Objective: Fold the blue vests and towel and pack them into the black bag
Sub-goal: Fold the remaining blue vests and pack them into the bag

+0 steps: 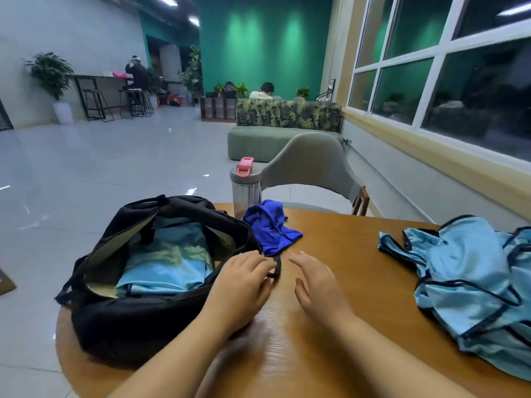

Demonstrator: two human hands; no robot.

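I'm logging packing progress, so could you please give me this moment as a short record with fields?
bag: black bag lies open on the left of the table
packed: folded light blue vest inside the bag
waiting: heap of light blue vests unfolded at the table's right edge
towel: dark blue towel crumpled beside the bag, not packed
bottle: water bottle upright behind the towel
left hand: at the bag's rim, fingers on a black strap
right hand: open above the table, holds nothing
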